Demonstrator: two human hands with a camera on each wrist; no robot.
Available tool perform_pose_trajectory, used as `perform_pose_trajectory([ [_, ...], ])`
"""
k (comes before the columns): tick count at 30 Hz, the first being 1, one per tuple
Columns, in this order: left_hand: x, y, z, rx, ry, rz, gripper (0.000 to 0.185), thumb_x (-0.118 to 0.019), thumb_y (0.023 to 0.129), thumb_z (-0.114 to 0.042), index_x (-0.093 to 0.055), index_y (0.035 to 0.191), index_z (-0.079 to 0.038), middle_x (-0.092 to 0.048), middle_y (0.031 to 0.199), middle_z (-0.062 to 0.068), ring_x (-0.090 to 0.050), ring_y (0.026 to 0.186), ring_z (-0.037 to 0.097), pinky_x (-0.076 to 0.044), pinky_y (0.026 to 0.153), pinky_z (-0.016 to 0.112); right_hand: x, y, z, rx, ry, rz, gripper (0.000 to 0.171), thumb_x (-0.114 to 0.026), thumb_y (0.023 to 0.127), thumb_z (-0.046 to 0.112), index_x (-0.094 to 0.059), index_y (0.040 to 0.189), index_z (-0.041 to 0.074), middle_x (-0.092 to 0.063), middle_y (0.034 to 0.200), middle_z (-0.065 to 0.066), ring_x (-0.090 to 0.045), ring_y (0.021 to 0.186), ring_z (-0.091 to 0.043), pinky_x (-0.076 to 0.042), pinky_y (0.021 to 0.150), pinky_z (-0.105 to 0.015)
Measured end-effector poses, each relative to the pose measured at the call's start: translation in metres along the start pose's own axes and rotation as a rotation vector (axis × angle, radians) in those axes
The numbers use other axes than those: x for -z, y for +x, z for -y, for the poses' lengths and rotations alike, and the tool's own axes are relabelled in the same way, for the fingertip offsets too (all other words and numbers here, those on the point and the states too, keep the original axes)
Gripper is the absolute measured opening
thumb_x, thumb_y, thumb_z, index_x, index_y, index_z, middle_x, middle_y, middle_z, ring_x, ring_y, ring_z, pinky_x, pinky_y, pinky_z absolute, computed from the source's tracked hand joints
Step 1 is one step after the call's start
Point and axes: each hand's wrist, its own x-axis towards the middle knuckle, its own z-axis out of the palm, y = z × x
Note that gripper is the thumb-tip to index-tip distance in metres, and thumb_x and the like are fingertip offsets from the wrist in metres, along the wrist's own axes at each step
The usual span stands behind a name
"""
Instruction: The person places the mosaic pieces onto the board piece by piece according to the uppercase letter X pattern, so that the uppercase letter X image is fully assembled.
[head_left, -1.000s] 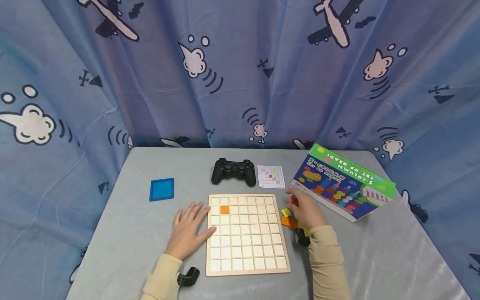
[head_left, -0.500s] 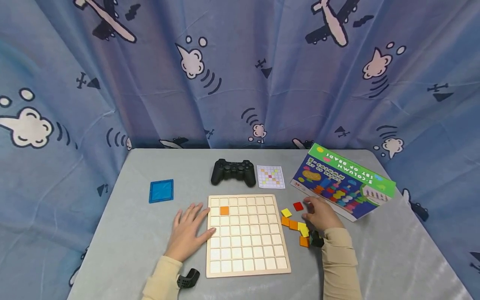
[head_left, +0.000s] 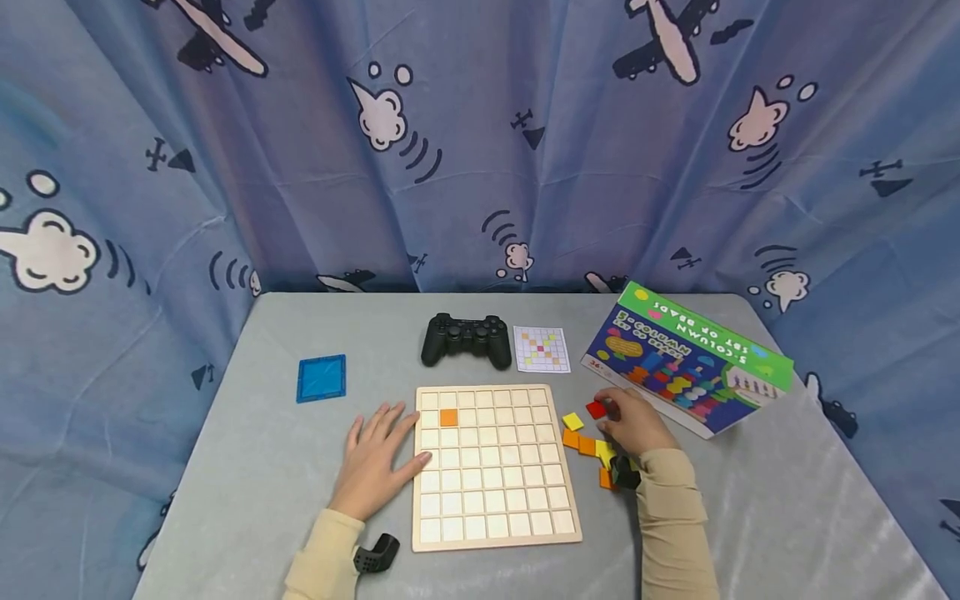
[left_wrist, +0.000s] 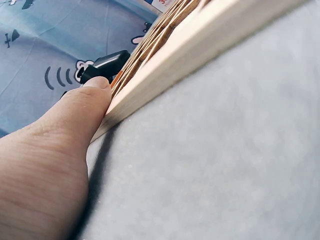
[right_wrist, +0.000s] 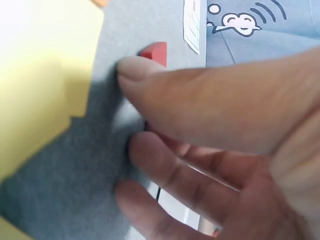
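Seeing right hand (head_left: 637, 427) pinching the red tile (head_left: 596, 408) off the pile; left hand (head_left: 377, 461) flat, fingers straight, bracing the wooden grid board (head_left: 495, 517) so it stays put.

Around the grid board (head_left: 495, 467) we note bare bench (head_left: 247, 450) at 9 o'clock, past the left hand (head_left: 378, 467) lying flat against its edge. At 3 o'clock, loose tiles (head_left: 585, 443) and our right hand (head_left: 633, 427) crowd the gap. A bead box (head_left: 686, 362) blocks 2 o'clock; a controller (head_left: 465, 340) and pattern card (head_left: 542, 348) block 12.
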Motion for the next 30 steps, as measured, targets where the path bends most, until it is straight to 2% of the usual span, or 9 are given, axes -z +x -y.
perform_pose_trajectory([
  [7,-0.001,0.001,0.002,0.000,0.008,-0.012,0.068,-0.051,0.088,-0.064,-0.045,0.144,-0.026,-0.035,0.154,0.002,-0.024,0.144,0.026,-0.006,0.117,0.054,-0.001,0.004,0.001,0.000,0.002,-0.011,0.021,-0.071,0.083,0.002,-0.061,0.101,0.000,-0.056,0.085,-0.009,-0.050,0.078,-0.023,-0.050,0.076,-0.041],
  [14,-0.001,0.001,0.004,0.003,0.009,-0.015,0.068,-0.051,0.088,-0.065,-0.045,0.144,-0.026,-0.035,0.154,0.003,-0.023,0.144,0.026,-0.006,0.117,0.054,-0.001,0.009,0.001,-0.023,0.025,0.009,0.018,-0.071,0.084,0.004,-0.060,0.098,0.002,-0.055,0.083,-0.007,-0.049,0.076,-0.022,-0.048,0.072,-0.036],
  [19,0.000,0.002,0.005,0.000,0.017,-0.022,0.068,-0.051,0.088,-0.065,-0.045,0.144,-0.026,-0.035,0.153,0.002,-0.024,0.144,0.025,-0.006,0.117,0.054,-0.001,0.010,0.003,-0.015,0.045,0.005,0.016,-0.069,0.086,0.006,-0.060,0.099,0.003,-0.057,0.085,-0.007,-0.051,0.078,-0.022,-0.050,0.075,-0.039],
  [24,0.000,0.003,0.003,-0.005,0.000,-0.015,0.068,-0.051,0.088,-0.065,-0.044,0.144,-0.027,-0.035,0.154,0.001,-0.023,0.145,0.025,-0.006,0.117,0.054,0.004,0.010,0.009,0.058,0.068,-0.013,0.017,-0.068,0.088,0.006,-0.062,0.103,0.003,-0.062,0.087,-0.006,-0.053,0.077,-0.020,-0.051,0.074,-0.037],
  [30,-0.001,0.001,0.002,-0.013,0.001,-0.013,0.067,-0.052,0.088,-0.064,-0.045,0.144,-0.027,-0.036,0.153,0.001,-0.023,0.145,0.025,-0.007,0.117,0.054,0.005,0.013,0.028,0.153,0.104,0.008,0.016,-0.067,0.088,0.005,-0.061,0.102,0.004,-0.058,0.083,-0.004,-0.053,0.075,-0.018,-0.050,0.069,-0.030],
])
